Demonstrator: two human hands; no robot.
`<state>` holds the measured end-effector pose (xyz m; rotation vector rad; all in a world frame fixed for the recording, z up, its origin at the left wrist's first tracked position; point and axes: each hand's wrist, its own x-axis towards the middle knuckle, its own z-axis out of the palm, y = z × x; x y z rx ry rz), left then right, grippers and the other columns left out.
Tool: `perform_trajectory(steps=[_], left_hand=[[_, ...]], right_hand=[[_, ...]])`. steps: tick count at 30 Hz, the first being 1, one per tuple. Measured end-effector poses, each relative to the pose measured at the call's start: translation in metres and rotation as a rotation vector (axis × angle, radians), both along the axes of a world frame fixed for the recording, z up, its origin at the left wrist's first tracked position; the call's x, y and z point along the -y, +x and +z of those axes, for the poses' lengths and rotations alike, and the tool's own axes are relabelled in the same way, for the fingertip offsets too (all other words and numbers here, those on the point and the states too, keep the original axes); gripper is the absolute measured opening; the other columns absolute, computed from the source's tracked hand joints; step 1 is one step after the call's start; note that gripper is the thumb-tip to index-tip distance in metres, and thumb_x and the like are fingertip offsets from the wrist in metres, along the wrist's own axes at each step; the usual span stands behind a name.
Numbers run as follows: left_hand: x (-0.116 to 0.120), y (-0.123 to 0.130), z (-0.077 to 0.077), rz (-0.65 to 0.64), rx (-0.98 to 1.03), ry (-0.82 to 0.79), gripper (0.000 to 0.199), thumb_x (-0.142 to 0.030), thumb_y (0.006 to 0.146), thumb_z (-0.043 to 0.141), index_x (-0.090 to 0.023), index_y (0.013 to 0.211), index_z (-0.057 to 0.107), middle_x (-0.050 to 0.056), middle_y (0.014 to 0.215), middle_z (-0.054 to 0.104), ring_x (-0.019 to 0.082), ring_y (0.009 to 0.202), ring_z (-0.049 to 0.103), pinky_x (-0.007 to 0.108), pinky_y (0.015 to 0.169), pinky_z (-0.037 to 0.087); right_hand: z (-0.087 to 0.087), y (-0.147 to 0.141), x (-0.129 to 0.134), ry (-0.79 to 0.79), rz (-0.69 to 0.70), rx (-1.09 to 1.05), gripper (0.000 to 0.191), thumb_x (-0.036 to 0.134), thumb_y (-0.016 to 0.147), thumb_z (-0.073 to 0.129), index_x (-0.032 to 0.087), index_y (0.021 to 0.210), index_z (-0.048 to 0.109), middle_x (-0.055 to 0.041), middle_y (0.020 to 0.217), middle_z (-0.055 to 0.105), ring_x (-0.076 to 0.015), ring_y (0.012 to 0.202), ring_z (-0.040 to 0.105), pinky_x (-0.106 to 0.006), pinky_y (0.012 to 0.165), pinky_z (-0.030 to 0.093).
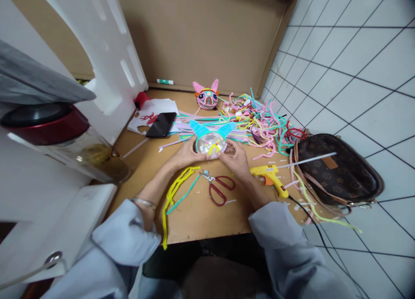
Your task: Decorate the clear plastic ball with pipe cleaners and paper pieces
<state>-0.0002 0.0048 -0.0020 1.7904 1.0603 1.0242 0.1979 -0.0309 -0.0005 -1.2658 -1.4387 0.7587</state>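
Observation:
Between my two hands is a clear plastic ball (207,139) with two blue pipe-cleaner ears and a bent yellow piece on its front. My left hand (188,154) is closed on its left side, and my right hand (236,157) grips the lower right side. Just below lie red-handled scissors (218,188), blades apart. Yellow pipe cleaners (175,191) and a teal pipe cleaner (184,194) rest left of the scissors. A yellow hot glue gun (270,177) with a glue stick in it lies right of my right hand.
Behind the ball are pipe cleaners in rows and a tangled heap (259,121), plus a finished pink-eared ball figure (206,98). A black phone (161,124) lies on paper at left. A brown handbag (337,169) stands at right, a glass bottle (94,152) at far left. The glue gun's cord hangs over the edge.

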Motion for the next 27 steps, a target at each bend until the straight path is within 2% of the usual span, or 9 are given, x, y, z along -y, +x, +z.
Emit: perform_trajectory(steps=[4, 7, 10, 15, 22, 27], left_hand=[[0.002, 0.000, 0.004, 0.029, -0.027, -0.004, 0.079, -0.049, 0.057, 0.080, -0.013, 0.123, 0.054, 0.013, 0.126, 0.063, 0.035, 0.117, 0.060, 0.046, 0.099, 0.050], [0.004, 0.001, 0.008, 0.037, -0.039, -0.019, 0.077, -0.048, 0.057, 0.079, -0.013, 0.121, 0.055, 0.014, 0.126, 0.063, 0.035, 0.116, 0.060, 0.046, 0.100, 0.049], [0.005, 0.002, 0.009, 0.043, -0.036, -0.021, 0.076, -0.047, 0.057, 0.079, -0.012, 0.121, 0.055, 0.015, 0.127, 0.063, 0.035, 0.116, 0.060, 0.047, 0.101, 0.048], [0.004, 0.003, 0.007, 0.040, -0.014, -0.021, 0.079, -0.044, 0.057, 0.079, -0.013, 0.126, 0.053, 0.014, 0.125, 0.064, 0.034, 0.115, 0.060, 0.047, 0.101, 0.047], [0.007, 0.005, 0.010, 0.063, -0.026, -0.031, 0.079, -0.044, 0.057, 0.079, -0.012, 0.125, 0.054, 0.014, 0.124, 0.064, 0.034, 0.112, 0.061, 0.047, 0.098, 0.050], [0.009, 0.007, 0.012, 0.079, -0.028, -0.026, 0.078, -0.045, 0.057, 0.079, -0.012, 0.124, 0.055, 0.014, 0.125, 0.063, 0.035, 0.115, 0.060, 0.047, 0.099, 0.050]], right_hand=[[0.006, -0.002, 0.007, 0.094, -0.103, 0.071, 0.050, 0.034, 0.068, 0.073, 0.019, 0.113, 0.059, -0.0082, 0.108, 0.063, -0.0200, 0.087, 0.063, -0.040, 0.082, 0.057], [0.013, -0.003, 0.014, 0.260, -0.142, 0.188, 0.024, 0.028, 0.073, 0.072, 0.021, 0.095, 0.063, -0.0057, 0.098, 0.063, -0.0216, 0.091, 0.062, -0.040, 0.086, 0.055], [0.015, -0.004, 0.018, 0.416, -0.123, 0.255, 0.003, 0.023, 0.082, 0.065, 0.023, 0.085, 0.065, -0.0043, 0.090, 0.062, -0.0211, 0.090, 0.062, -0.038, 0.085, 0.054], [0.010, -0.005, 0.018, 0.598, -0.122, 0.366, 0.012, 0.016, 0.088, 0.060, 0.023, 0.082, 0.068, -0.0041, 0.084, 0.061, -0.0200, 0.083, 0.061, -0.035, 0.076, 0.051], [0.009, -0.004, 0.019, 0.664, -0.168, 0.550, 0.015, 0.016, 0.092, 0.056, 0.023, 0.085, 0.068, -0.0048, 0.084, 0.062, -0.0201, 0.083, 0.057, -0.034, 0.074, 0.047], [0.013, -0.007, 0.023, 0.770, -0.258, 0.830, 0.019, 0.015, 0.092, 0.052, 0.020, 0.079, 0.065, -0.0069, 0.081, 0.061, -0.0208, 0.078, 0.051, -0.034, 0.068, 0.039]])
